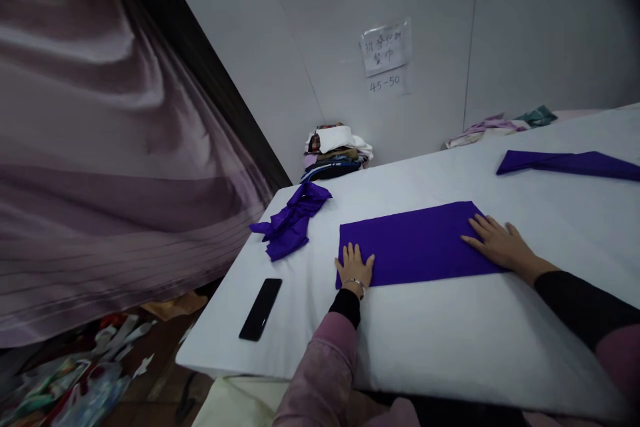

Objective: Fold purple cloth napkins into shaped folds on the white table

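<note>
A purple cloth (417,243) lies flat on the white-covered table, folded into a long rectangle. My left hand (355,268) rests on its left end, palm down with the fingers spread. On the right end lies my right hand (497,240), also flat, its fingers stretched out over the cloth's edge area. Neither hand grips anything. To the left, a crumpled purple cloth (293,220) sits near the table's edge. Another folded purple cloth (570,163) lies in a narrow strip at the far right.
A black phone (261,309) lies on the white table (220,327) at the front left. Folded clothes (336,152) are stacked behind the table, with more fabrics (500,127) at the back right. A pink curtain (115,147) hangs left; a paper sign (386,47) is on the wall.
</note>
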A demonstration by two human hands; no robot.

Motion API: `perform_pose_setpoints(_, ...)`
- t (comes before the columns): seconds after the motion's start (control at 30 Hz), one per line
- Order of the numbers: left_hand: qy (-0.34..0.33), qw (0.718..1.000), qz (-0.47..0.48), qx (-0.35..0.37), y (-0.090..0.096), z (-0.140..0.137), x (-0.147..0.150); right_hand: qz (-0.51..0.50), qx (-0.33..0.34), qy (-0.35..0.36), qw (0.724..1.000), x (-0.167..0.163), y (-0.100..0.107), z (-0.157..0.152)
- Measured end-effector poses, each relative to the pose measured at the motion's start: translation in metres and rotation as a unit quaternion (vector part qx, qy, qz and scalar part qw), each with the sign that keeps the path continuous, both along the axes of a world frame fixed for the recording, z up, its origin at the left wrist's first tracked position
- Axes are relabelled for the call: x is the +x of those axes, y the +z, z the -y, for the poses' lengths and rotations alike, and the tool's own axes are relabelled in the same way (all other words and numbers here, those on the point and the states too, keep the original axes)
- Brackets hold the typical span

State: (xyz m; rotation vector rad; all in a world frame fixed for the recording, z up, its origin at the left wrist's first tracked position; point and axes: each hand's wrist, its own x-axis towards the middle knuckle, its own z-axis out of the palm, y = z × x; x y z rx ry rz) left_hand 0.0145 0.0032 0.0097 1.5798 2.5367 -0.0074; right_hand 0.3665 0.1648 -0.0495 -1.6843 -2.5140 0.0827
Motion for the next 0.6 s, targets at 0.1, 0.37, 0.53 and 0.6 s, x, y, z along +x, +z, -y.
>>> perform_pose_setpoints(0.1,-0.015,1.0,0.007,0.005,0.008,-0.017,0.011,0.014,0.0,-0.006,1.0,-0.018,0.01,0.001)
perform_pose_setpoints(0.37,-0.148,0.987,-0.015,0.064,0.002,-0.088,0.041,-0.074,-0.02,0.172,0.982,-0.15,0.036,0.017)
perform_pose_setpoints(0.53,-0.112,0.992,0.01,0.048,-0.01,-0.098,0.028,-0.085,-0.025,0.197,0.976,-0.167,0.027,-0.002)
perform_pose_setpoints(0.6,-0.112,0.992,0.012,0.057,-0.012,-0.097,0.025,-0.081,-0.02,0.173,0.981,-0.151,0.025,-0.019)
